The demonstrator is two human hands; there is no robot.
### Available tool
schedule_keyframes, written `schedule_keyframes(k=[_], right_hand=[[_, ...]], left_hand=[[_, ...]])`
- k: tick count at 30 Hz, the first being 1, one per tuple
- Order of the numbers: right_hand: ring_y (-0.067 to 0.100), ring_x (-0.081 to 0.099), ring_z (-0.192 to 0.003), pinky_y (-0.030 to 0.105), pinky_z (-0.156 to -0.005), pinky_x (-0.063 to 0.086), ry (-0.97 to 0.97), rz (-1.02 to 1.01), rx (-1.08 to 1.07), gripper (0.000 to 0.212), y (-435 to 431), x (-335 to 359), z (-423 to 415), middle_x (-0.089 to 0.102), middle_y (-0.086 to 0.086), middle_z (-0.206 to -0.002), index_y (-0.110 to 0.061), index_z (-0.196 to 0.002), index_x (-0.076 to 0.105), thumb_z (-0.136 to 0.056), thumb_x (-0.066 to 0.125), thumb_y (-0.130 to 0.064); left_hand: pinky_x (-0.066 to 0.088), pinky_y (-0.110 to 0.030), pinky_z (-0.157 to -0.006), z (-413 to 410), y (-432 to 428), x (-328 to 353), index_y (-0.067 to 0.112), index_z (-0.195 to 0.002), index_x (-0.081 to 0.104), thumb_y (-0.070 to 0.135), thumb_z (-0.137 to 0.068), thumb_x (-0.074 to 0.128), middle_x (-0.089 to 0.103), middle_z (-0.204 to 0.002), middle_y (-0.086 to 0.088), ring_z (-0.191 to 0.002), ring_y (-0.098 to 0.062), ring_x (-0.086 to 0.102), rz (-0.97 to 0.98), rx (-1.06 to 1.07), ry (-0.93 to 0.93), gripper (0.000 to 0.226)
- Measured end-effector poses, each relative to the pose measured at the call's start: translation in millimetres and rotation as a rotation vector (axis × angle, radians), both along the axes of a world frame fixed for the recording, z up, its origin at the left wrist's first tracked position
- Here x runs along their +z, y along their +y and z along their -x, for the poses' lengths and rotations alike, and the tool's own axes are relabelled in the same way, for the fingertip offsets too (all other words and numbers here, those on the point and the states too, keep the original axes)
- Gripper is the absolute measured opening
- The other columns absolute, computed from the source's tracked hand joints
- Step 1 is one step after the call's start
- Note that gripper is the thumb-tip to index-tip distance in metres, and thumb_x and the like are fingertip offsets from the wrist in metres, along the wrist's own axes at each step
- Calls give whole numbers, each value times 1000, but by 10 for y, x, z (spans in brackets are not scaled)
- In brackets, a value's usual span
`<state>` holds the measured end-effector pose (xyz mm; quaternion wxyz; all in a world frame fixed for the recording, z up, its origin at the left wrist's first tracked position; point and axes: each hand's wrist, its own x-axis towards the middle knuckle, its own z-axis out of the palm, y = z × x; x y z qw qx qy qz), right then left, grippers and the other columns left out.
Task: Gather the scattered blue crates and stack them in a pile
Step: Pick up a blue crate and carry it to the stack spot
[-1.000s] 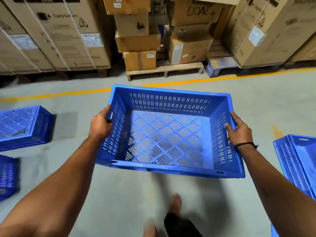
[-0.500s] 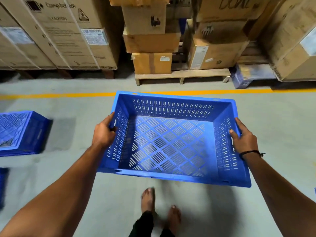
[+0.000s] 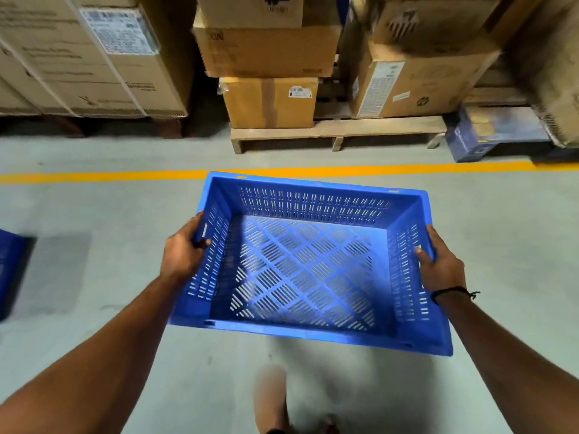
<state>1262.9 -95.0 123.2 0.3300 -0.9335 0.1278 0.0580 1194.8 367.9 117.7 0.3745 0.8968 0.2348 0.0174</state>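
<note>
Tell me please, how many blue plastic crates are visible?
2. One blue slatted plastic crate is gripped by left hand and right hand; a second blue crate is cut off at the left edge. Others may be hidden.

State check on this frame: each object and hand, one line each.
crate: upright, empty, held off the floor.
left hand: grips the crate's left rim.
right hand: grips the crate's right rim, thumb inside.
second crate: on the floor at left, mostly out of frame.
boxes: closed, stacked on a pallet.
</note>
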Motion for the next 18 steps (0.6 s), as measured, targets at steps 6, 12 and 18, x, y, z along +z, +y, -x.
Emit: schedule_keyframes(k=[6, 12, 18], right_hand=[[39, 53, -118, 40, -98, 41, 7, 36, 67, 56, 42, -1039, -457, 52, 13, -138, -25, -147, 31, -95, 52, -19], [39, 51, -120, 40, -100, 41, 18, 42, 93, 57, 63, -1991, -851, 51, 16, -138, -26, -147, 31, -95, 53, -19], [37, 49, -124, 38, -101, 40, 23, 75, 155, 57, 71, -2500, -1200, 49, 16, -140, -25, -147, 31, -94, 54, -20]], left_hand=[[42, -26, -92, -421, 21, -925, 25, -137, 47, 4, -83, 65, 61, -128, -2, -113, -19, 59, -10, 13, -5, 60], [42, -27, -98, -620, 9, -1826, 24, -138, 45, 3, -83, 64, 58, -131, -2, -116, -14, 55, -3, 46, -27, 62], [44, -31, -99, -680, -48, -2401, 25, -139, 44, 1, -84, 63, 59, -130, -4, -113, -17, 57, 35, 106, -25, 63]])
